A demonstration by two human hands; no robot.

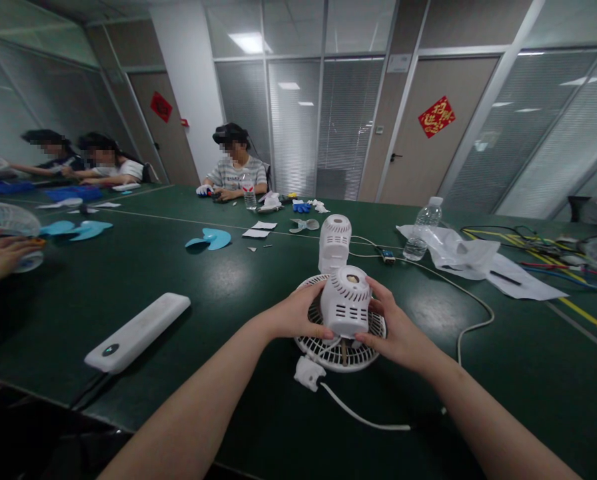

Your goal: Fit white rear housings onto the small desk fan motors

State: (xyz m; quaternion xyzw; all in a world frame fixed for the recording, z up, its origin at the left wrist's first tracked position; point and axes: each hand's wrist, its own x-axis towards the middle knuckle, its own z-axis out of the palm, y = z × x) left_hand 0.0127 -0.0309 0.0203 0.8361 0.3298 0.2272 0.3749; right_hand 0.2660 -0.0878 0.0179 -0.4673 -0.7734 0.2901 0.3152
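Between my two hands is a white fan motor housing [348, 303] with slotted vents and a round hole on top. My left hand [301, 312] is closed on its left side, and my right hand [386, 327] grips its right side. Under it lies a round white fan grille [308, 350], face down on the table. A white cable runs from a small white plastic part [309, 373] in front of the grille. Right behind stands a second white vented housing [335, 240].
On the green table [218, 320] lie a white power strip [138, 333], a blue fan blade [209, 239], and a grey blade [303, 225]. A plastic bottle [423, 230], crumpled bag [458, 250] and cables are at right. Another person's hand [3, 253] holds a grille at left; several people sit beyond.
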